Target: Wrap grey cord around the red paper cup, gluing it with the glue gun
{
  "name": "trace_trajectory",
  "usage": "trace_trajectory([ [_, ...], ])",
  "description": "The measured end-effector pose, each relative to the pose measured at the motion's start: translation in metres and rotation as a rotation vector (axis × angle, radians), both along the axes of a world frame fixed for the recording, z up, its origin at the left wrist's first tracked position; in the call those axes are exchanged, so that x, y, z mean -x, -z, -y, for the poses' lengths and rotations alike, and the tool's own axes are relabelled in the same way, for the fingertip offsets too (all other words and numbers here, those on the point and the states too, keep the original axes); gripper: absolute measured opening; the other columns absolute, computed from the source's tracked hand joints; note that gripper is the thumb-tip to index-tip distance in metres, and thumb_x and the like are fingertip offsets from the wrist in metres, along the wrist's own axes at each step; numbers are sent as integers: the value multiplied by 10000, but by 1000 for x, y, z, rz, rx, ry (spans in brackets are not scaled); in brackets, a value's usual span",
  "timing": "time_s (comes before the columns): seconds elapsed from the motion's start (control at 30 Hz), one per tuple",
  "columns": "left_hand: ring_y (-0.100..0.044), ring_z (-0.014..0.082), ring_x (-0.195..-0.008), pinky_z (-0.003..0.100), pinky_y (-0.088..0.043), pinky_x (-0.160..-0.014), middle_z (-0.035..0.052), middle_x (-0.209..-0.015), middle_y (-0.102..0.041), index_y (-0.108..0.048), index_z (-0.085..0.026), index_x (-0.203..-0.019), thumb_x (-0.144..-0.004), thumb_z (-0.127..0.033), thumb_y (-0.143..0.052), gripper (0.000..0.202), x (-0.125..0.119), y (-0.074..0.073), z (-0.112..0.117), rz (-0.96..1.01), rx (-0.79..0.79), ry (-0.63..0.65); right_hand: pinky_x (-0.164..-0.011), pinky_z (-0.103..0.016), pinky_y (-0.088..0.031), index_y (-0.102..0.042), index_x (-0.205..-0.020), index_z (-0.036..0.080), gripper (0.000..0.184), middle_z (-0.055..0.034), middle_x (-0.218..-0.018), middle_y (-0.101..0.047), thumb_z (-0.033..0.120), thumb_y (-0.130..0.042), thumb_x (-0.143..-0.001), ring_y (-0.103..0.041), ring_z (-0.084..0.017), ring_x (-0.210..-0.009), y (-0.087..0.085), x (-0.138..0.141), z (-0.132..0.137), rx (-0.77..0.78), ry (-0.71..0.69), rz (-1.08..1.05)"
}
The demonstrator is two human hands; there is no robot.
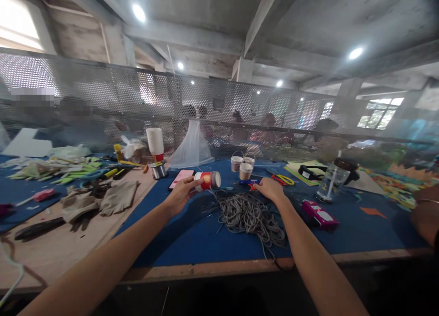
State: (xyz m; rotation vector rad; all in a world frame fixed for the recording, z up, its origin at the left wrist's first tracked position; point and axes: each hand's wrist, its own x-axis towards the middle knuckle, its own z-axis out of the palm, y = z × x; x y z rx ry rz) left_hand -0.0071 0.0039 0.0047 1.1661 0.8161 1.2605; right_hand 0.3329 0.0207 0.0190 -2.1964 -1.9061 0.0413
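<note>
My left hand [183,192] is closed around a red and white paper cup [206,180], which lies on its side in the air. Grey cord appears to be wound around one end of the cup. Further right, my right hand [270,189] grips a blue glue gun [247,182] with an orange part, low over the blue mat. Between my forearms lies a loose heap of grey cord [248,215]. Just behind the glue gun stand small cord-wrapped cups [245,171] with thin handles. Pliers or scissors with red and yellow handles [286,180] rest beyond my right hand.
A phone [180,179], a metal tin [158,171] and stacked paper cups [154,141] stand left. Gloves [118,198] lie farther left. At right are a purple box [320,214], a clear bottle [332,183] and another person's arm [427,215]. Perforated mesh [137,101] borders the back.
</note>
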Motion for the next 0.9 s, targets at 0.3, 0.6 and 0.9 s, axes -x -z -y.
trace_trajectory([
  [0.3, -657, 173, -807, 292, -487, -752, 57, -922, -751, -767, -192, -920, -693, -380, -847, 306, 0, -1, 1, -35, 1, -43, -584, -251, -479, -637, -900, 157, 358, -26, -703, -687, 514, -630, -872, -630, -146, -590, -6, 17, 1, -255, -310, -823],
  [0.6, -684, 173, -802, 288, -489, -743, 51, -934, -762, -757, -207, -916, -686, -393, -856, 312, 2, 5, -6, -48, 19, -35, -516, -250, -486, -599, -1030, 193, 428, 47, -622, -623, 565, -671, -832, -578, -123, -478, -13, 53, 24, -312, -512, -1147],
  [0.9, -672, 154, -812, 286, -523, -787, 37, -915, -746, -744, -193, -856, -670, -301, -873, 250, 2, 6, -7, 48, 108, -21, -584, -284, -509, -676, -968, 185, 296, 32, -519, -613, 456, -660, -848, -607, -160, -488, -11, 71, 36, -303, -530, -998],
])
